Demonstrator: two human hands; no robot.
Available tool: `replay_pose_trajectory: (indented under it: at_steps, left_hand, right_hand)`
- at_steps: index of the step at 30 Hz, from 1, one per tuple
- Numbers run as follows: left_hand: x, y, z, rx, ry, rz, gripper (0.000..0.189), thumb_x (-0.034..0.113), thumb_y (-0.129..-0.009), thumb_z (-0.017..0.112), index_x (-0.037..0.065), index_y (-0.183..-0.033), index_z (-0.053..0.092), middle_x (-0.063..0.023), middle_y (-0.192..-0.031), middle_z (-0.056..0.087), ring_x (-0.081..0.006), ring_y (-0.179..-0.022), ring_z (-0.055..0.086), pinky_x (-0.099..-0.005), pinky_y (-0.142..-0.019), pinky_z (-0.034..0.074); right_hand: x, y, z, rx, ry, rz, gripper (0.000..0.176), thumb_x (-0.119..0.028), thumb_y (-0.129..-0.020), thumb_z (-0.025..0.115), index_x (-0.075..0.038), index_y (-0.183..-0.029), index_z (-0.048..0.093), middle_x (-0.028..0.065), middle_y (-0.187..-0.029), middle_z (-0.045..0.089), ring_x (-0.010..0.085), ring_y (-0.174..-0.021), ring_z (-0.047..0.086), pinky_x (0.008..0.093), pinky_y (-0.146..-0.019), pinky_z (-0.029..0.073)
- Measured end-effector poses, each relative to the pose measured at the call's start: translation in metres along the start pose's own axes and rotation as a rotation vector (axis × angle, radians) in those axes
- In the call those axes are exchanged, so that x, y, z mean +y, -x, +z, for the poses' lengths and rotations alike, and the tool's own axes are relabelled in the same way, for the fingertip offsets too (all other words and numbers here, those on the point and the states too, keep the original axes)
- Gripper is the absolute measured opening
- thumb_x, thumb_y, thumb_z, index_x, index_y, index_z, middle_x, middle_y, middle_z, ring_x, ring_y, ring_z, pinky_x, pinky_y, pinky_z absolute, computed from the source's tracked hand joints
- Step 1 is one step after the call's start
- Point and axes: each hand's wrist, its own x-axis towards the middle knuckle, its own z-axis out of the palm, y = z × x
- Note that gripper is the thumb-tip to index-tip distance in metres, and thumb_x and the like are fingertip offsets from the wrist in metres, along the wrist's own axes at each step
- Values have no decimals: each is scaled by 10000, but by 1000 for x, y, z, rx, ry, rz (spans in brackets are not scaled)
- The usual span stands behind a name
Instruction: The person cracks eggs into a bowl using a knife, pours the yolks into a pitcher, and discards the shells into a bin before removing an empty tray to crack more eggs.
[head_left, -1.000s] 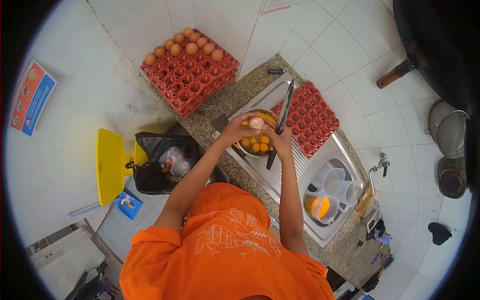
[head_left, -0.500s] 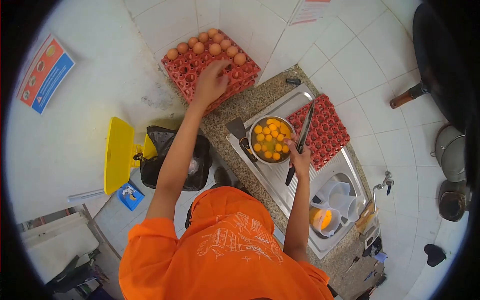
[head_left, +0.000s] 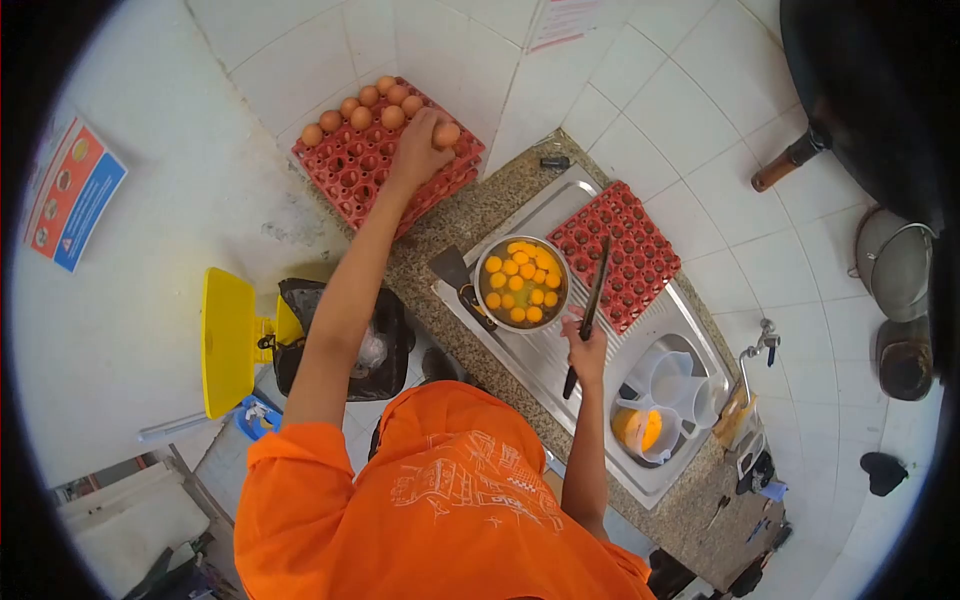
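My left hand [head_left: 417, 146] reaches out to the stack of red egg trays [head_left: 352, 180] on the granite counter and curls over a brown egg in the top tray's back row of eggs [head_left: 362, 108]. My right hand [head_left: 586, 347] hangs over the steel drainboard, gripping a long dark knife [head_left: 592, 300] with its blade pointing away from me. Between the hands stands a metal bowl [head_left: 520, 283] filled with several raw yolks.
An empty red egg tray [head_left: 630, 240] lies right of the bowl. The sink [head_left: 665, 395] holds white plastic cups. A black-bagged bin [head_left: 340, 345] with a yellow lid [head_left: 225, 340] stands on the floor at left. A tap [head_left: 760, 338] and a dark wok [head_left: 860, 90] are at right.
An egg was held over the bowl a second ago. My left hand then swung left to the egg trays and now closes on an egg. The knife hand dropped slightly toward me.
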Motion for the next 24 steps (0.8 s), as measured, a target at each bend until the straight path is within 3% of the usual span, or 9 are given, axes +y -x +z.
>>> replay_pose_trajectory:
  at_steps: [1,3,6,8,9,11,12,14,24]
  left_hand:
    - [22,15,3,-33,79,-140,405,73,-733,778,75,-1102,612,-129,-1065,668,-322,-1034,649,-423,-902,532]
    - [71,60,19,-111,259,-341,406,98,-763,784,73,-1121,595,-126,-1087,672,-294,-1000,680,-398,-891,541]
    - [102,152,72,-312,767,-727,464,139,-819,818,67,-1218,592,-93,-1144,678,-250,-1025,691,-357,-916,560]
    - [120,191,89,-437,1238,-1086,401,203,-950,729,43,-1288,586,-90,-1171,668,-245,-1074,679,-342,-967,564]
    - [127,196,89,-431,1239,-1093,401,203,-950,729,43,-1288,586,-90,-1171,668,-245,-1074,679,-342,-967,564]
    - [140,202,89,-329,1522,-1405,417,269,-1080,544,-53,-1346,537,-153,-1257,635,-252,-1205,640,-378,-1029,559]
    - [139,207,94,-353,1531,-1378,406,232,-1103,444,-63,-1372,515,-175,-1296,619,-274,-1202,644,-403,-1057,552]
    - [133,214,104,-432,1414,-1302,409,222,-1096,455,-62,-1386,506,-182,-1306,616,-274,-1202,644,-410,-1068,548]
    - [129,200,93,-380,1472,-1277,416,197,-1083,470,-64,-1406,501,-160,-1353,603,-240,-1207,640,-375,-1063,550]
  right_hand:
    - [-1,3,9,14,-9,-17,267,-232,-984,719,-57,-1184,687,-9,-695,630,59,-462,473,257,-436,349]
    - [18,1,28,28,177,-143,279,-225,-992,682,-21,-1181,693,112,-738,696,226,-594,657,358,-565,486]
    - [-13,2,50,-42,336,-143,240,-216,-1035,603,-21,-1155,674,196,-772,689,343,-661,696,415,-589,507]
    - [-32,9,60,-17,291,-199,231,-214,-1050,571,-19,-1133,663,215,-775,684,379,-673,693,434,-590,507]
    - [-40,12,64,20,243,-256,229,-212,-1065,539,-18,-1112,652,234,-779,679,416,-686,690,453,-591,506]
    - [-48,16,73,55,254,-296,224,-205,-1069,519,-11,-1079,630,243,-761,677,438,-675,682,489,-588,512]
    - [-47,15,76,27,373,-264,227,-204,-1065,519,-8,-1088,631,254,-762,675,449,-677,677,507,-583,509]
    - [-34,12,80,-58,619,-217,285,-217,-1066,517,32,-1053,656,274,-762,679,465,-724,686,508,-599,515]
    - [-50,-9,78,61,240,-302,267,-167,-1051,508,57,-1087,650,283,-818,679,464,-722,680,520,-634,524]
